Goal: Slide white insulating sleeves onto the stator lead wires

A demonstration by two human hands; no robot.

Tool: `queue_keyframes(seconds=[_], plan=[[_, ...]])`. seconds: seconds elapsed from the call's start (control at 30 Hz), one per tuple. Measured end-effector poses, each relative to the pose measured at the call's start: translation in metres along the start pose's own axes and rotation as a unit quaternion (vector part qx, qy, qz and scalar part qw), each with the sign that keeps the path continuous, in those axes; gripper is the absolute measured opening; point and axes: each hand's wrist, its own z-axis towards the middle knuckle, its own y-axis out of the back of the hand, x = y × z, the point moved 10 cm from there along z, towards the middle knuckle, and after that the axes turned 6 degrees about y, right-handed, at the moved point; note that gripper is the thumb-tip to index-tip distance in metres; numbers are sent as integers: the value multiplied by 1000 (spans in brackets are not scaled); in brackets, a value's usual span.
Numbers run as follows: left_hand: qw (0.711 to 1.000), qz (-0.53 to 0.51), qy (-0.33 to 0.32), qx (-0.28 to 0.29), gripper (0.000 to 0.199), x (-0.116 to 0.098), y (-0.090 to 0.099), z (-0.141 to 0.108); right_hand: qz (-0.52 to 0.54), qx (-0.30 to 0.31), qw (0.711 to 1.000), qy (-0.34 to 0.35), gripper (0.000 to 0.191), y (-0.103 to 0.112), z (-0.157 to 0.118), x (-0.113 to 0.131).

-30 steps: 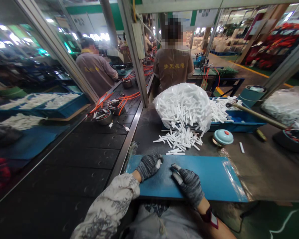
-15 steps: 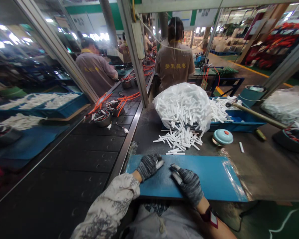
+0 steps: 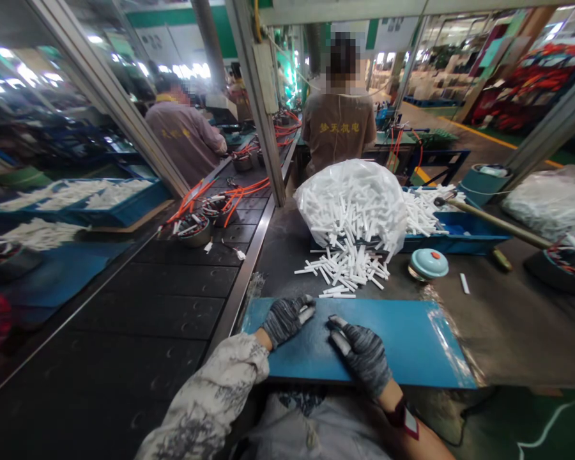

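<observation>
White tubes [image 3: 353,268] lay heaped on dark surface [image 3: 282,252] just beyond blue mat [image 3: 421,342], nearest ones lengthwise left-to-right; left hand [image 3: 286,319] slightly nearer than right hand [image 3: 365,356]. Both hands half-curled on mat; whether grasping anything, could not tell

The gloves [image 3: 370,358] are streaked grey, mat [image 3: 421,342] blue, tubes [image 3: 351,267] white, pale sleeve [image 3: 211,402] perhaps floral.
</observation>
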Motion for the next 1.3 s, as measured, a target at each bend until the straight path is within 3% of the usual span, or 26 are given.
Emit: queue_keyframes(seconds=[0.2, 0.43, 0.57, 0.83, 0.93, 1.03, 1.17, 1.23, 1.3], plan=[[998, -6, -61, -24, 23, -14, 11, -4, 15, -13, 1000, -14, 32, 3, -1, -2], [994, -29, -38, -94, 32, -5, 17, -6, 47, -38, 997, -46, 39, 10, -2, -7], [989, -42, -49, -136, 25, -6, 22, -7, 54, -67, 995, -44, 41, 17, -2, -7], [995, -96, -11, -30, 21, -3, 15, -1, 82, -82, 991, -60, 42, 20, -4, -10], [996, -83, -37, 12, 24, -19, 21, 18, 89, -73, 992, -58, 42, 17, -3, -10], [997, -56, -61, -3, 36, -38, 37, 50, 77, -63, 993, -62, 42, 15, -4, -11], [982, -7, -180, 58, 61, -63, 41, 77, 62, -58, 994, -64, 43, 15, -6, -13], [979, -13, -197, 48, 49, -56, 56, 78, 60, -62, 994, -63, 44, 15, -7, -14], [990, -22, -138, -5, 36, -29, 86, 79, 61, -63, 994, -64, 43, 14, -8, -16]])
